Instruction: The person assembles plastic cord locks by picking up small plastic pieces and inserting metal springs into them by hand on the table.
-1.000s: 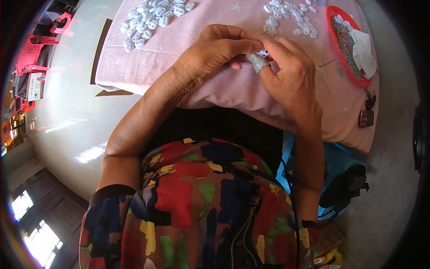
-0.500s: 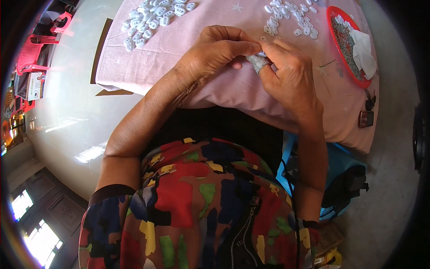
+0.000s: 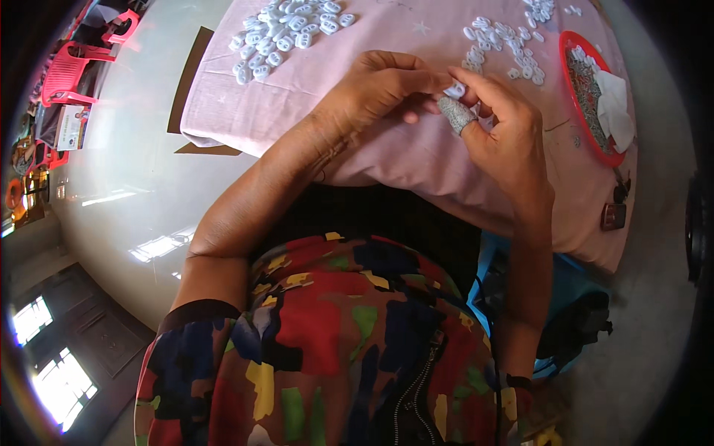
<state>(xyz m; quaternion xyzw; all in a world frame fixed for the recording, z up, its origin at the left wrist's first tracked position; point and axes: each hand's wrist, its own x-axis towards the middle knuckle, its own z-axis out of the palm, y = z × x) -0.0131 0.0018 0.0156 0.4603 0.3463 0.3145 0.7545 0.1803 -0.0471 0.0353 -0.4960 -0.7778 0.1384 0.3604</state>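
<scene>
A small white plastic piece with oval openings (image 3: 455, 89) is pinched between my two hands, above the near part of the pink cloth-covered table (image 3: 245, 111). My left hand (image 3: 383, 85) has thumb and forefinger closed at its left side. My right hand (image 3: 509, 123) grips it from the right with the forefinger over the top. A grey speckled wrap (image 3: 455, 115) covers the right thumb. My fingers partly hide the piece. Beyond my left hand lies a heap of similar white pieces (image 3: 286, 30); a looser group of white pieces (image 3: 506, 44) is scattered beyond my right hand.
A red tray (image 3: 567, 59) with many tiny grey parts and a crumpled white cloth (image 3: 613, 111) stands at the right. Nearer, by the table's right edge, lies a small dark device (image 3: 613, 216). A blue bag (image 3: 565, 297) is below; pink chairs (image 3: 67, 74) stand far left.
The whole view has shifted, so the table appears further right and lower. My right fingers have opened out a little, and more of the white piece shows between my hands.
</scene>
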